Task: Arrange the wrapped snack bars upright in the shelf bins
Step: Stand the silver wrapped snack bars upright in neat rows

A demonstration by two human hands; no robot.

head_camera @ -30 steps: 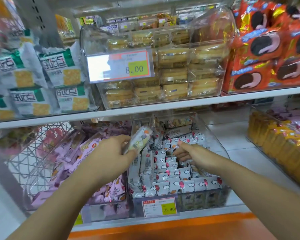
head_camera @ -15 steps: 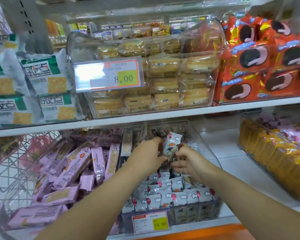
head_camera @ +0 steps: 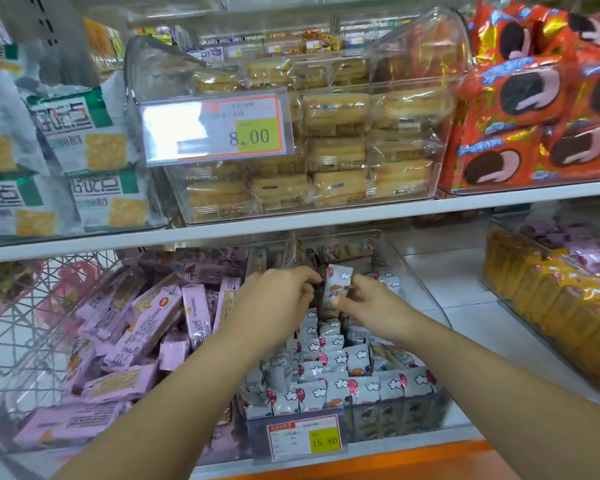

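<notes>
A: Your right hand (head_camera: 362, 306) is pinching the grey snack bar (head_camera: 336, 287) upright at centre frame, above the back rows of the clear bin (head_camera: 426, 299). Left hand (head_camera: 279, 299) has fingers curled right beside it; can't tell if it's gripping anything

B: Risk?

A: Slot looks tight. Push down hard and you likely knock over the standing bars (head_camera: 329, 368) in lower centre. Slick wrapper may also slip and drop flat

B: So part the row first, then seat it

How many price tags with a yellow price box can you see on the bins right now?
2. One reading 8.00 is on the clear upper-shelf cake bin; one reading 15.80 is on the front of the lower snack bar bin. Others may be out of view.
</notes>
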